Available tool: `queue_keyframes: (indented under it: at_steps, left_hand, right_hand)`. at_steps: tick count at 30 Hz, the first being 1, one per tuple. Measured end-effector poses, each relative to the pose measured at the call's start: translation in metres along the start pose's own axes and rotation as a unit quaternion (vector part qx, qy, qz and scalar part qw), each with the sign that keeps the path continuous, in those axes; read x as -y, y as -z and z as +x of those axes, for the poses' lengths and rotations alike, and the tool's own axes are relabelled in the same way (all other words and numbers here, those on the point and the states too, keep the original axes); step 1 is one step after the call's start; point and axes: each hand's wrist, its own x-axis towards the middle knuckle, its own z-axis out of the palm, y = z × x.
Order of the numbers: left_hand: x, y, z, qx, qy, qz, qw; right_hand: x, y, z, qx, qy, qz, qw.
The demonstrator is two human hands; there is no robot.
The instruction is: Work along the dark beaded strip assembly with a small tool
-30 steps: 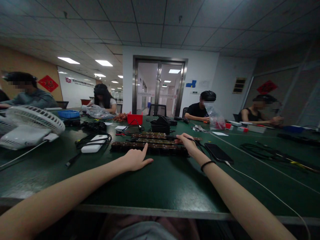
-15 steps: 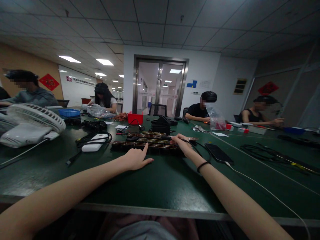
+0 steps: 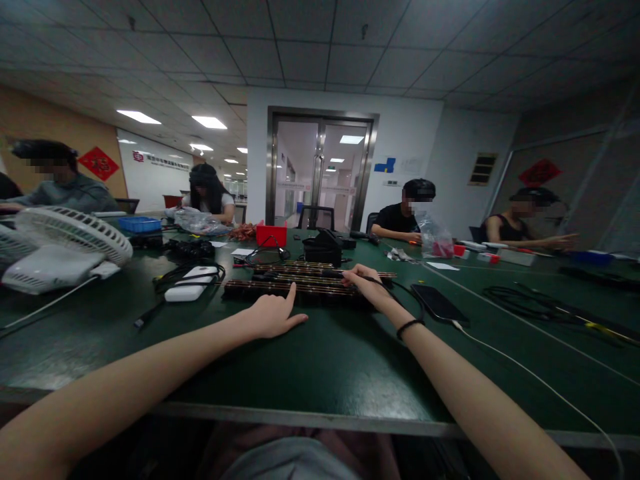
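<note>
Across the table in front of me lie several long, thin strips (image 3: 260, 289), dark with copper-coloured edges, side by side. My left hand (image 3: 273, 316) rests at their near edge, with the index finger stretched onto the nearest strips and the thumb spread out. It holds nothing. My right hand (image 3: 367, 283) is closed in a pinch around a black pen-shaped tool (image 3: 331, 274) above the right part of the strips. The tool points left, and a black cable (image 3: 407, 293) trails from it to the right. Its tip is too small to make out.
Left of the strips are a white power bank (image 3: 189, 285) with black cables and a white fan (image 3: 70, 247). A phone (image 3: 439, 304) on a charging cord lies at right. Behind stand a black case (image 3: 323, 248) and a red bin (image 3: 271, 235). Several people sit around the table.
My hands stay almost in place over the strips. The person at far right has stretched a hand farther right. The view has shifted very slightly.
</note>
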Motion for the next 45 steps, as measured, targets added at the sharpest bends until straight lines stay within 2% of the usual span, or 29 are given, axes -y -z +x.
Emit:
queue_keyframes:
  at_steps: [8, 17, 24, 34, 45]
  left_hand:
    - [-0.001, 0.002, -0.001, 0.006, 0.002, 0.002, 1.000]
    - [-0.002, 0.002, 0.000, 0.009, -0.001, 0.008, 1.000]
    - [-0.003, 0.006, -0.003, 0.005, 0.002, 0.006, 1.000]
    - [-0.001, 0.002, -0.001, -0.001, 0.001, 0.018, 1.000]
    - [-0.002, 0.006, -0.002, 0.007, 0.004, 0.012, 1.000]
  right_hand:
    - [0.002, 0.000, -0.002, 0.003, -0.001, 0.002, 1.000]
    - [0.007, -0.009, -0.006, 0.017, 0.115, -0.146, 0.982]
    - [0.017, -0.012, -0.011, 0.056, 0.153, -0.216, 0.963]
    - [0.002, -0.010, -0.003, 0.029, 0.126, -0.187, 0.974]
    - [0.001, 0.002, 0.003, 0.001, 0.076, -0.119, 0.990]
